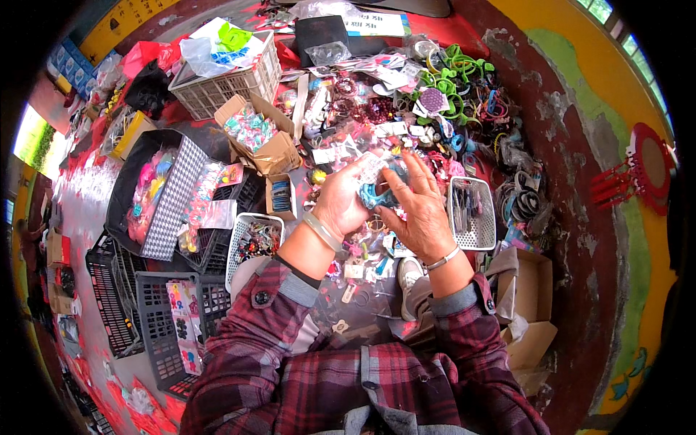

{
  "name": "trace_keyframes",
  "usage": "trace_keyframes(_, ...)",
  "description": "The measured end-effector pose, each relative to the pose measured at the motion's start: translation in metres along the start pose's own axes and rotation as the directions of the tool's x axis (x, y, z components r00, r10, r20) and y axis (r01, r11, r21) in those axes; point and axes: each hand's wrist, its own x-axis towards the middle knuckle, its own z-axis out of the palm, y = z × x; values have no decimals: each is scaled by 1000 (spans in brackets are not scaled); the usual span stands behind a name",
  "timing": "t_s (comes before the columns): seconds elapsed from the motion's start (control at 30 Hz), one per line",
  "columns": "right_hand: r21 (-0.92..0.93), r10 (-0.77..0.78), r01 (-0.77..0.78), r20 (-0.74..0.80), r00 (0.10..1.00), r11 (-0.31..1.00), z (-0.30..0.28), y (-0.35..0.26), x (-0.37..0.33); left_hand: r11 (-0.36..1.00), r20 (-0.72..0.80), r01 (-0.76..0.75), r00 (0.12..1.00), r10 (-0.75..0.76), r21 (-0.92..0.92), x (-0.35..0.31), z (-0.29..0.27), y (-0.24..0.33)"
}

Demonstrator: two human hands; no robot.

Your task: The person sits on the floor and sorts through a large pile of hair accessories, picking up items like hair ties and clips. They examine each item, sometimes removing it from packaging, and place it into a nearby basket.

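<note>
Left hand (341, 199) cupped around blue hair band (371, 196), holding it. Right hand (424, 217) close by, thumb and finger touching band's right side; cannot tell if they pinch. White tag (371, 169) just above band, by left fingers. Big messy pile of hair things (377, 110) under and past both hands. Small brown box (292, 199) left of grip. White basket (475, 240) right of grip. White shoe (409, 272) below grip, nearer body.

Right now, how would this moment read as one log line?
left hand: at blue item | right hand: pinching it | at right: white basket
</note>
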Motion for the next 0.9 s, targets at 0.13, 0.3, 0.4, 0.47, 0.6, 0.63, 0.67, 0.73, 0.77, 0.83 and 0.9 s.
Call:
trace_keyframes(0.13, -22, 27, -24, 101, 995, 999, 6, 3, -2, 996, -67, 79, 995, -77, 33, -1, -7, -1)
trace_keyframes(0.3, -184, 56, -39, 85, 995, 982, 10, 2, -3, 994, -52, 106, 993, -105, 24, -3, 2, -8)
trace_keyframes(0.4, -228, 63, -43, 84, 994, 973, 14, 3, -4, 991, -17, 134, 991, -134, 21, -4, -1, -12)
trace_keyframes(0.47, -218, 71, -47, 106, 992, 975, 18, 6, -7, 981, -8, 191, 982, -191, 29, 0, -10, -13)
trace_keyframes(0.6, -115, 163, -150, 119, 979, 982, 17, 7, -7, 974, 2, 183, 983, -184, 132, 0, -16, -11)
trace_keyframes(0.63, -77, 204, -196, 124, 971, 978, 15, 7, -4, 975, -3, 162, 987, -163, 154, 1, -15, -12)
trace_keyframes(0.67, -38, 245, -242, 131, 961, 970, 14, 7, -3, 974, -8, 141, 990, -142, 177, 1, -15, -12)
trace_keyframes(0.73, 78, 303, -308, 63, 951, 948, 20, 13, -6, 939, -111, 122, 990, -91, 323, 0, -18, -14)
trace_keyframes(0.77, 136, 334, -335, 31, 942, 932, 21, 16, -7, 912, -158, 118, 986, -59, 393, -2, -18, -14)
trace_keyframes(0.83, 174, 345, -345, 30, 938, 922, 21, 22, -7, 885, -103, 60, 995, -14, 463, -3, -17, -16)
trace_keyframes(0.9, 233, 352, -348, 28, 936, 908, 22, 29, -7, 875, -43, 41, 999, -23, 482, -1, -19, -13)
